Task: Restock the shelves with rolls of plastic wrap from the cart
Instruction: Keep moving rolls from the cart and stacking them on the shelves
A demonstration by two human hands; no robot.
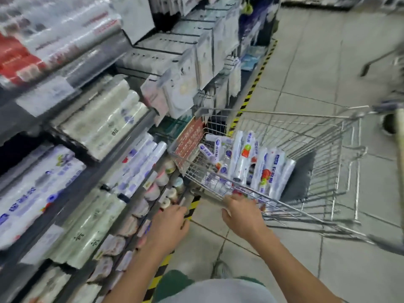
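Note:
A wire shopping cart [323,136] stands on the tiled floor to the right of the shelves [91,176]. Several white rolls of plastic wrap [258,167] lie piled in its basket. My right hand [242,213] reaches over the cart's near rim, with its fingers at the rolls by the rim; what the fingers hold is hidden. My left hand [168,226] hangs lower left of the cart, close to the bottom shelf edge, fingers loosely curled and holding nothing. More wrapped rolls [135,167] lie stacked on the shelves at the left.
Hanging packets [196,62] fill pegs above the cart's far end. A yellow-black floor stripe [251,92] runs along the shelf base. Small jars [166,184] stand on the lowest shelf. A second cart's frame [384,62] shows at the right edge. My shoe [220,270] is below.

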